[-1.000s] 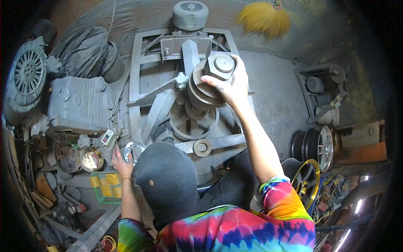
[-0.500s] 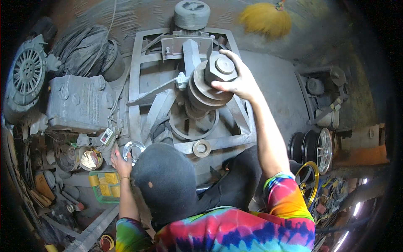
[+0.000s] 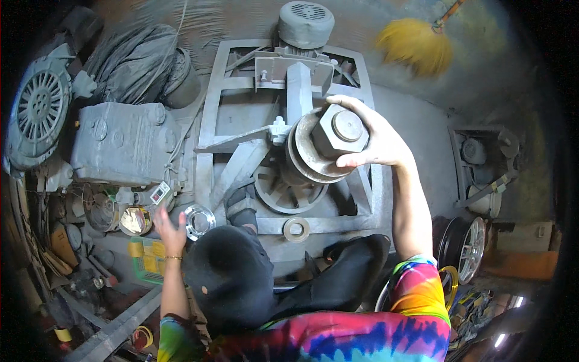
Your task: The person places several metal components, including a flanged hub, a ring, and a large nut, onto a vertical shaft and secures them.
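My right hand (image 3: 377,136) is wrapped around a large hex nut (image 3: 333,137) on the end of a spindle, thumb on the near side and fingers over the far side. Behind the nut are round metal discs (image 3: 297,151) on the same shaft. On the left, my left hand (image 3: 170,235) holds nothing, its fingers apart. A shiny silver ring (image 3: 199,222) lies just right of that hand. Beyond its fingertips is a small switch box (image 3: 160,192) with a red button. A spoked wheel (image 3: 289,192) sits below the spindle in the grey metal frame (image 3: 210,120).
An electric motor (image 3: 306,25) tops the frame's far end. A small round collar (image 3: 296,230) rests on the near bar. Left are a grey machine housing (image 3: 120,142) and a green basket (image 3: 137,269); right are wheel rims (image 3: 467,250). A yellow broom (image 3: 416,47) hangs far right.
The view has shifted, so the scene sits further right and lower. My left hand has moved off the silver ring, fingers spreading. My right hand stays around the hex nut.
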Tool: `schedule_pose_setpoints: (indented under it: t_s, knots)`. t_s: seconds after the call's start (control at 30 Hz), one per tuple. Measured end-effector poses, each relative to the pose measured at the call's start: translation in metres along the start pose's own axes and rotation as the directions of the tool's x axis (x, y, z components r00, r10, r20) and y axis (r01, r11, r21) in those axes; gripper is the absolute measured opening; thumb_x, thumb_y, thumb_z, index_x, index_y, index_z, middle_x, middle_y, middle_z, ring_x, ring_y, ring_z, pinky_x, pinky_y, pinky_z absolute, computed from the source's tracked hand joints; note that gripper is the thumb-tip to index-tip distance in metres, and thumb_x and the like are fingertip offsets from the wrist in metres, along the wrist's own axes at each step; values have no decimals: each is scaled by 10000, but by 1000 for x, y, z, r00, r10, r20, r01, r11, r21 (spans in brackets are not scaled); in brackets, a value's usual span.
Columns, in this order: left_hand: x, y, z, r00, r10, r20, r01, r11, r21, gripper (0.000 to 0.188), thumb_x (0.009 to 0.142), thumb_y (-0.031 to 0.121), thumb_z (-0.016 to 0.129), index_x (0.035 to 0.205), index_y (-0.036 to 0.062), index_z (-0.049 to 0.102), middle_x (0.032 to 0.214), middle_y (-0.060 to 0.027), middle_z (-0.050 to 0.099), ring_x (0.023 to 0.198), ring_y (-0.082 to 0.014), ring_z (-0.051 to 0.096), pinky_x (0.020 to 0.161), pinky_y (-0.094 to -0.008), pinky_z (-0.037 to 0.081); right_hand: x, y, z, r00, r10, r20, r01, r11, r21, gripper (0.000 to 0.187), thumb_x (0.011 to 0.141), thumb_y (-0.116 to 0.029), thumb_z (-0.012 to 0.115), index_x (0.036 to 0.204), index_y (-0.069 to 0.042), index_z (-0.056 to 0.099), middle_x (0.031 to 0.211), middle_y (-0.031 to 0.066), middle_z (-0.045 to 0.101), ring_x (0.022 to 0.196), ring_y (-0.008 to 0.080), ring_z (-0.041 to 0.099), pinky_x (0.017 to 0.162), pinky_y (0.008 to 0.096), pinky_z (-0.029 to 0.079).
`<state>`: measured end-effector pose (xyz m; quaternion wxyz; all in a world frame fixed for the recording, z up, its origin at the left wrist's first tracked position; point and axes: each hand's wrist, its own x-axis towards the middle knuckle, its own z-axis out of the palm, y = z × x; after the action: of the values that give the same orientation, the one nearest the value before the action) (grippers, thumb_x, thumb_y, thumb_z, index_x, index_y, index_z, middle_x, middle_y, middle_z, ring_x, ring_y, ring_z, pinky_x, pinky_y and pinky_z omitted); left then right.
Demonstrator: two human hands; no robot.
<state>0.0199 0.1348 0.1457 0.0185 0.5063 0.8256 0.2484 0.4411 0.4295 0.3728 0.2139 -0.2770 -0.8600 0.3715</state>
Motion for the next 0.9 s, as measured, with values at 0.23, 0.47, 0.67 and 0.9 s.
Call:
schedule_pose_setpoints:
  t_s: [0.23, 0.47, 0.67, 0.9]
  knots:
    - [102, 194, -25, 963, 251, 94, -122, 724, -679, 357, 874, 142, 669, 1193, -3, 596, 1076, -145, 656, 1009, -191, 623, 874, -325, 486, 1, -26, -3, 996, -90, -8, 80, 921, -380, 942, 648, -465, 817, 1419, -113, 406, 1336, 170, 471, 1204, 357, 513, 1021, 426, 426]
    - [122, 302, -4, 701, 706, -99, -613, 525, -591, 238, 812, 160, 666, 1012, 33, 685, 1232, -144, 570, 1181, -344, 479, 1014, -423, 394, 1, -27, 5, 999, -38, 13, 40, 907, -419, 802, 676, -359, 803, 1350, -115, 443, 1204, 159, 519, 1102, 362, 561, 927, 422, 483]
    - [114, 302, -16, 637, 755, -153, -702, 486, -520, 156, 783, 99, 625, 924, 45, 663, 1203, -151, 567, 1168, -349, 477, 1012, -426, 387, -2, -27, 8, 999, -27, -24, 14, 901, -433, 829, 666, -360, 815, 1372, -124, 451, 1271, 165, 496, 1164, 359, 535, 962, 420, 471]
    - [136, 290, 33, 950, 289, 117, -101, 641, -761, 272, 960, 259, 577, 1085, 17, 572, 989, -122, 656, 903, -187, 624, 801, -341, 503, 3, -38, -4, 979, -165, 121, 202, 704, -681, 762, 725, -527, 745, 1363, -213, 469, 1348, 196, 462, 1116, 382, 574, 921, 432, 505]
